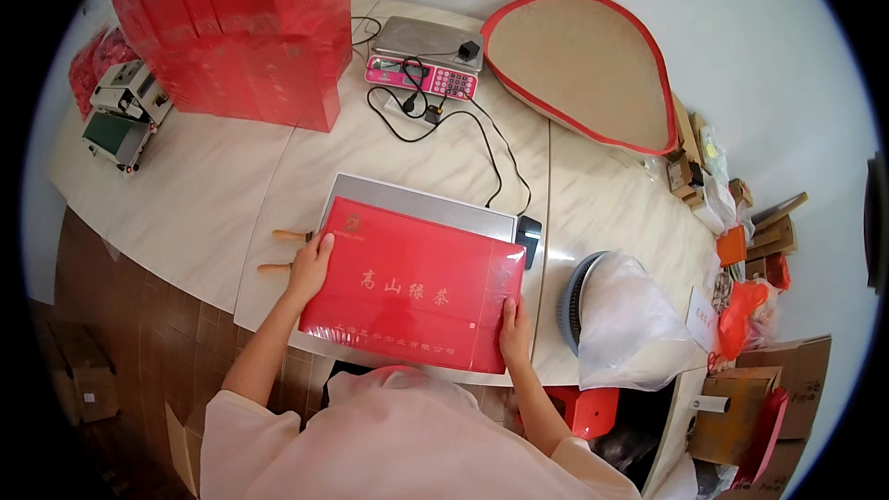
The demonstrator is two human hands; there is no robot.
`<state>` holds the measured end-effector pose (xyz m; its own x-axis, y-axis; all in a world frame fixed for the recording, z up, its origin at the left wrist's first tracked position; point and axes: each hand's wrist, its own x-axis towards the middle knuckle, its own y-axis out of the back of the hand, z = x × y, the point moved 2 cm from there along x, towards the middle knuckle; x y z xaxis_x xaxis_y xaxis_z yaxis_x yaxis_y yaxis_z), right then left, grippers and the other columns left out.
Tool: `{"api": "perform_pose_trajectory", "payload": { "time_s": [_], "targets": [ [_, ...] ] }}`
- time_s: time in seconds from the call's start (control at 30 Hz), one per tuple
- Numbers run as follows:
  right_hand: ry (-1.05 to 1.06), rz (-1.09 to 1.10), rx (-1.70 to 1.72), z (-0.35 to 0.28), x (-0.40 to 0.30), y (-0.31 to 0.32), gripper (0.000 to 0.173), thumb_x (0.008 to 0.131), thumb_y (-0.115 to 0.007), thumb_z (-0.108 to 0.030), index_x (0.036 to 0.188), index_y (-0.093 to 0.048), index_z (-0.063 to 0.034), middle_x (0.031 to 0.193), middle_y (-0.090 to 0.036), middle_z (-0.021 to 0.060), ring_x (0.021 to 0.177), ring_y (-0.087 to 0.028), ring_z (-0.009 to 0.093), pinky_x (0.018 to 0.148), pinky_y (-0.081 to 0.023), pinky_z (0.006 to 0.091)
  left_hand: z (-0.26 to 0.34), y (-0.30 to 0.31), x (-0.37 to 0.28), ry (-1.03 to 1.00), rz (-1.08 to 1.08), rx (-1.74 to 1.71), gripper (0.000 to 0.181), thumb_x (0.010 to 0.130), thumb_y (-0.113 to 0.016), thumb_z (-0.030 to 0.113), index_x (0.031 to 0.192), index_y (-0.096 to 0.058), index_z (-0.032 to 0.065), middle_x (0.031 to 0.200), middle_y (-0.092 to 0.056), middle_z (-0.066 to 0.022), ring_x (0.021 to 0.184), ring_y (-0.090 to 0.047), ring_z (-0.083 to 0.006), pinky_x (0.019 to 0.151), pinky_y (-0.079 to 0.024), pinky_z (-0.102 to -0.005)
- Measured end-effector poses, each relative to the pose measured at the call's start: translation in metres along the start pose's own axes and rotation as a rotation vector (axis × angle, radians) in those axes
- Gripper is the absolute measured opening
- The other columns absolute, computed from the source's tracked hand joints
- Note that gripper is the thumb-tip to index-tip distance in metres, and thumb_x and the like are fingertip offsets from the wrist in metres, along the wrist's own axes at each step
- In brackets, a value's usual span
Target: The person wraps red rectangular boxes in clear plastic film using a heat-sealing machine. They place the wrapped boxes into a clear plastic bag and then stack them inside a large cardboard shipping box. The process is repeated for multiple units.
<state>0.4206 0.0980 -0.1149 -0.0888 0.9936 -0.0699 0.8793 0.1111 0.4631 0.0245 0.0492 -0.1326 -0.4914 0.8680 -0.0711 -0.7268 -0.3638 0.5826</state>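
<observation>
A flat red gift box [410,285] in glossy clear film, bearing gold writing, is held between both hands. My left hand [310,267] grips its left edge near the upper corner. At its lower right edge is my right hand [514,335], fingers on the top and side. Partly under the box, towards the back, lies a grey flat plate [417,201] with a pale rim and a black unit [529,239] at its right end. Two wooden handles [288,235] stick out on the plate's left. The undersides of the box and most of the plate are hidden.
Stacked red boxes in film [278,76] stand at the back left, beside a small machine [121,118]. A pink weighing scale [424,73] with black cables is at the back. A red-rimmed woven tray [583,69] leans at the wall. A plastic bag [625,326] covers a round basket at right.
</observation>
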Motion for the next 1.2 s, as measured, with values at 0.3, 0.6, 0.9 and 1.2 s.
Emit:
{"api": "perform_pose_trajectory", "payload": {
  "time_s": [0.3,0.6,0.9,1.2],
  "targets": [
    [0.131,-0.033,0.071,-0.023,0.087,-0.023,0.042,0.100,-0.039,-0.030,0.129,-0.047,0.0001,0.111,-0.062,0.0219,0.103,-0.059,0.030,0.088,-0.044,0.0354,0.020,0.013,0.074,-0.051,-0.030,-0.115,0.050,0.096,-0.043,0.044,0.123,-0.055,0.0034,0.105,-0.066,-0.0192,0.099,-0.063,-0.0301,0.086,-0.046,-0.0363],
    [0.155,-0.012,0.053,-0.014,0.038,-0.015,0.042,0.101,-0.038,-0.027,0.134,-0.043,-0.0004,0.119,-0.058,0.0223,0.109,-0.057,0.030,0.091,-0.042,0.0334,0.017,0.015,0.028,-0.068,-0.039,-0.096,0.047,0.097,-0.042,0.041,0.126,-0.054,0.0052,0.107,-0.065,-0.0184,0.101,-0.062,-0.0296,0.088,-0.046,-0.0358],
    [0.069,-0.014,-0.028,-0.022,-0.034,-0.012,0.043,0.100,-0.037,-0.028,0.132,-0.043,-0.0001,0.114,-0.059,0.0260,0.107,-0.057,0.040,0.089,-0.044,0.0398,0.000,0.036,-0.049,0.018,-0.066,-0.180,0.049,0.099,-0.039,0.040,0.126,-0.052,0.0011,0.112,-0.063,-0.0194,0.104,-0.061,-0.0296,0.090,-0.045,-0.0352],
    [-0.071,-0.113,0.397,-0.031,0.090,-0.028,0.055,0.099,-0.037,-0.043,0.127,-0.050,0.0022,0.118,-0.060,0.0109,0.109,-0.052,0.020,0.095,-0.038,0.0308,-0.024,0.027,0.059,-0.008,-0.001,-0.350,0.060,0.099,-0.033,0.049,0.132,-0.049,0.0015,0.126,-0.057,-0.0141,0.119,-0.051,-0.0220,0.100,-0.038,-0.0312]
  ]
}}
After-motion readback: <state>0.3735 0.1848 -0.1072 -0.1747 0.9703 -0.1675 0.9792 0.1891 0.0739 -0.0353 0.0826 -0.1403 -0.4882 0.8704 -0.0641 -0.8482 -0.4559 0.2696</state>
